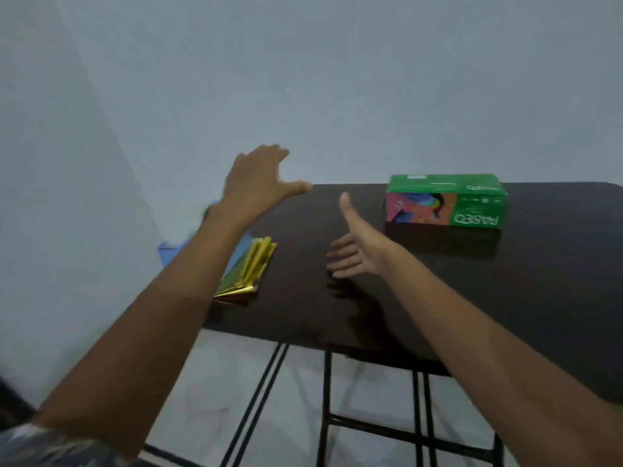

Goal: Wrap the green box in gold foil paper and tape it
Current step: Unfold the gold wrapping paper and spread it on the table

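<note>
Checker: orientation of the green box (446, 202)?

Tagger: lies flat on the desk (303, 318), far right part, close to the far edge. Long axis runs left to right, roughly parallel to that edge. One long side faces near, with a colourful picture on its left half. The white lettering on the right half reads upside down from this view.

Checker: open or closed? Anything inside?

Tagger: looks closed. Contents can't be told.

Checker: gold foil paper (249, 269)?

Tagger: folded into a flat stack at the desk's left edge, well apart from the box. Long axis runs near to far, far end leaning slightly right. The left forearm crosses above its left side. Something blue (168, 252) shows just past the desk's left edge, blurred, can't tell what.

Checker: hands?

Tagger: left hand (259, 178) is raised over the far left corner of the desk, back toward the camera. Fingers are loosely spread, thumb out to the right, holding nothing, blurred. Right hand (350, 252) is in the air over the middle of the desk, between foil and box. Palm faces left, thumb up, fingers straight and pointing left, holding nothing. Neither hand touches box or foil.

Checker: surroundings?

Tagger: pale wall (337, 79) behind, black legs (325, 399) under the desk, light floor (209, 382).
</note>
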`<state>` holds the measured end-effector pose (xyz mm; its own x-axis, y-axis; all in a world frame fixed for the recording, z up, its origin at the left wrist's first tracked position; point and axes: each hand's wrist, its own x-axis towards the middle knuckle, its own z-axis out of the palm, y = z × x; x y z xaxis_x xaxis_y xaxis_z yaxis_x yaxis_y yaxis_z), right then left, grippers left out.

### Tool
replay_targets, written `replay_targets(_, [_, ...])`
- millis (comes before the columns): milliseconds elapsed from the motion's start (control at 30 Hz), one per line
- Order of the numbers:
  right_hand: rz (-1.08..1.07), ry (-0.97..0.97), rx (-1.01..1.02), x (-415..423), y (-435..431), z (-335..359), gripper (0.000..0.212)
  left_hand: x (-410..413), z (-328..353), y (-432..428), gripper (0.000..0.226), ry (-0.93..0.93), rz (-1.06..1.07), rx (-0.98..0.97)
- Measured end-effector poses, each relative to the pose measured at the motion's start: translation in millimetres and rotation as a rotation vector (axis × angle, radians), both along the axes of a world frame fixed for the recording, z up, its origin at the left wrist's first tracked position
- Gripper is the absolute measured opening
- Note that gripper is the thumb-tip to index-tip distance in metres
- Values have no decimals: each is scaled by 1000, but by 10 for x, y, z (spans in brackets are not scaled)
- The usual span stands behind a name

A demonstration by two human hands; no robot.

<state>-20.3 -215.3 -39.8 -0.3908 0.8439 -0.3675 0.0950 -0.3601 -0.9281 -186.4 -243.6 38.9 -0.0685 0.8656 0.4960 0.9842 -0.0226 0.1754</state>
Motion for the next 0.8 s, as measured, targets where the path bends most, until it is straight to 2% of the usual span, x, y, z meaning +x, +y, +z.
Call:
replay_targets(33, [58,-32,-14,-193,-90,-10,99,-285,-63,-177,86,-12,102,-18])
replay_targets(100, [120,-55,-13,-575,-238,-30,98,-792,-282,-472,98,-178,245,1])
replay_targets(200, [131,-57,8,-1053,-334,-74,85,-1182,-719,-769,121,-626,291,40])
replay_targets(267, [93,-100,47,-1288,-349,-106,79,-1228,-988,-823,119,-883,303,2])
replay_targets(300, [71,-138,80,-1374,-356,-118,74,-1229,-1104,-824,116,-936,284,-32])
replay_targets(400, [-35,-280,194,-1539,-324,-192,46,-1181,-1313,-772,89,-935,270,9])
replay_targets(500, [-93,-377,267,-1594,-265,-251,34,-1142,-1304,-762,75,-946,320,85])
replay_targets(667, [-121,-379,267,-1437,-169,-282,30,-1127,-1244,-797,67,-969,330,64])
replay_targets(800, [-183,-357,230,-1004,72,-330,40,-1118,-1238,-765,65,-1003,295,73])
